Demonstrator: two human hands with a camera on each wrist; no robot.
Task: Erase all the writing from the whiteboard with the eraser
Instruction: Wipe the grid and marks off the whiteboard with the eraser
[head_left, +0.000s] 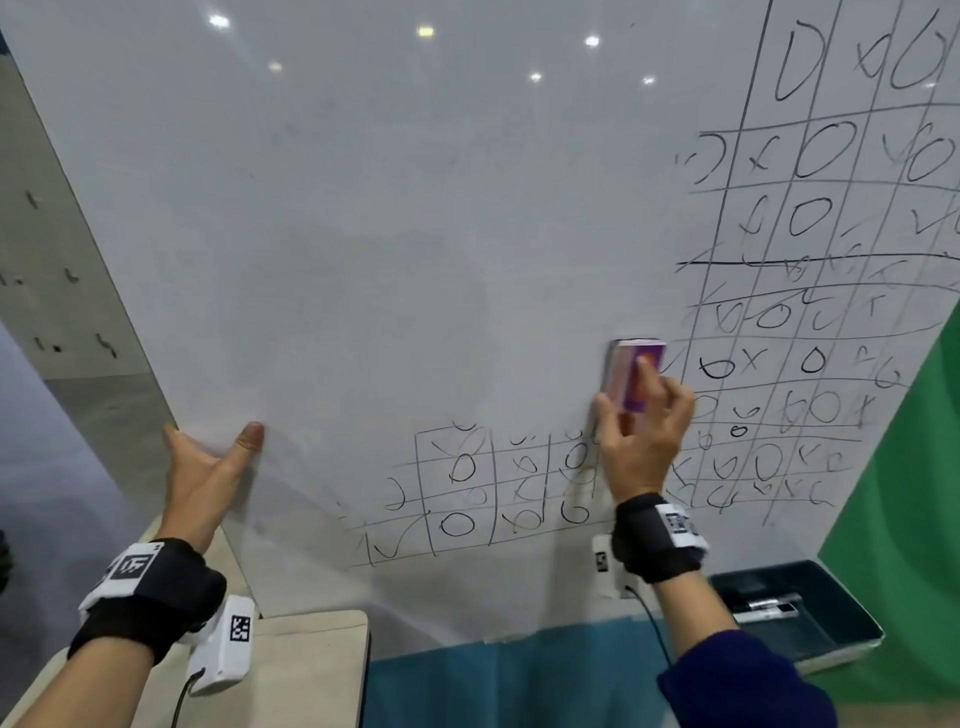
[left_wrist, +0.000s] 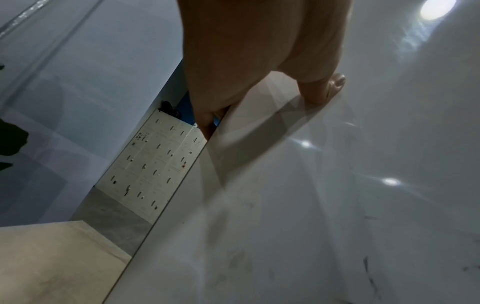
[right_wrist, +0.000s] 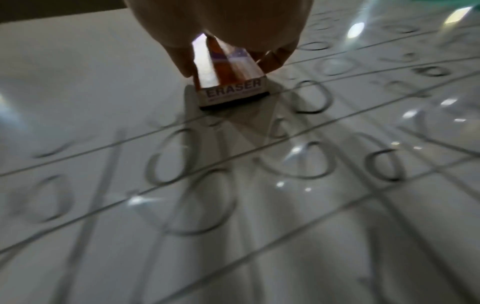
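We are pressing the eraser (head_left: 631, 375) flat against the whiteboard (head_left: 363, 234) with our right hand (head_left: 641, 441), fingers curled round it, at the grid's 9 o'clock edge. Our left hand (head_left: 208, 462) is pinching the board's 9 o'clock edge, thumb in front, apparently steadying it; grids at 3 and 6 o'clock are remaining.

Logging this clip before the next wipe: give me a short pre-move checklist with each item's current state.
1. Right hand grips eraser: ok.
2. Eraser pad flat against whiteboard: ok, per right wrist view.
3. Left hand steadies the board's left edge, thumb in front: ok.
4. Board's left and middle wiped: ok, faint smudges only.
5. All writing gone: not ok; grids remain on the right and along the bottom.
6. Pad cleanliness: cannot tell.
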